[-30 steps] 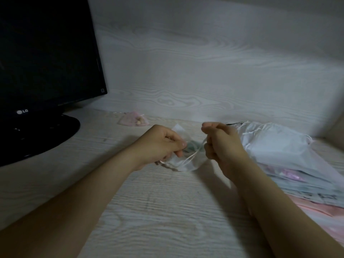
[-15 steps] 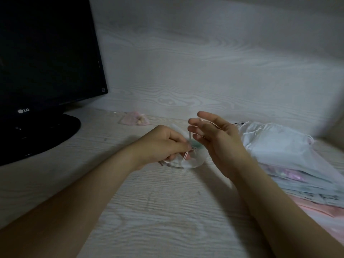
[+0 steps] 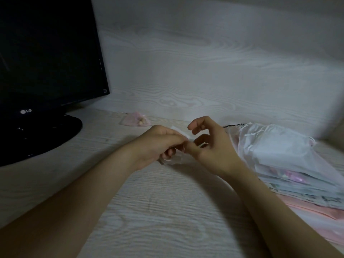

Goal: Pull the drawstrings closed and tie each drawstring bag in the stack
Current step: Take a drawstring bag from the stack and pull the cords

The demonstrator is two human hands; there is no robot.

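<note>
I am gripping the bag (image 3: 176, 160) in my left hand (image 3: 163, 144); my right hand (image 3: 210, 148) is curling loosely beside it, its grip I cannot tell.

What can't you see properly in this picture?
- Head view: the small sheer white bag is mostly covered by the left hand and right hand; knot hidden.
- Head view: what is inside the small pink mesh pouch is too small and dim.
- Head view: the black flat monitor is cut off by the left edge.
- Head view: the stack of sheer white drawstring bags runs off the right edge, blurred.
</note>
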